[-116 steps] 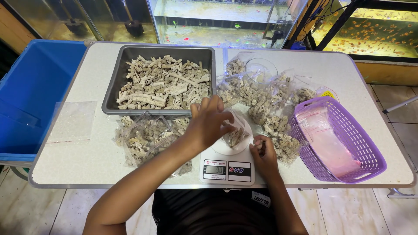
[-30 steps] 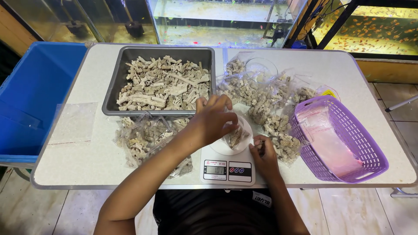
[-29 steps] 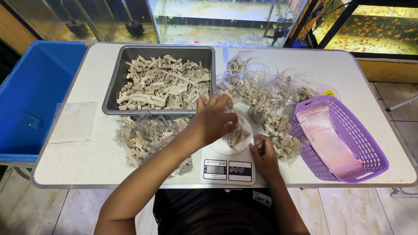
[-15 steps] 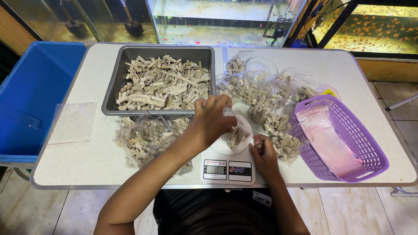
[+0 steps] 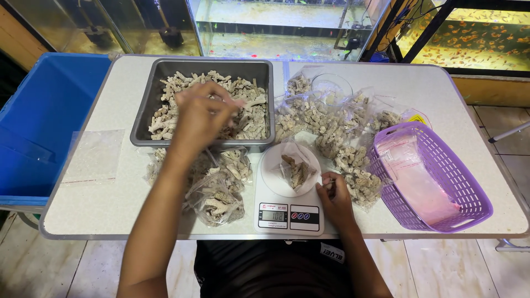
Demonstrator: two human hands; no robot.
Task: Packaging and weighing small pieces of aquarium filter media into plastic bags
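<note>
Pale coral rubble fills the grey metal tray (image 5: 144, 113) right under my left hand (image 5: 200, 113), fingers curled, grip unclear; my right hand (image 5: 333, 193) pinches the clear bag (image 5: 296, 168) on the scale (image 5: 287, 212), well apart to the right

The left hand (image 5: 200, 116) is stretched forward, blurred, fingers loosely curled, while the right hand (image 5: 334, 196) rests low, fingers pinched.

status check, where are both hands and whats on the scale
Left hand over grey tray of coral pieces, blurred, grip unclear. Right hand beside scale. Open bag of pieces on scale.
</note>
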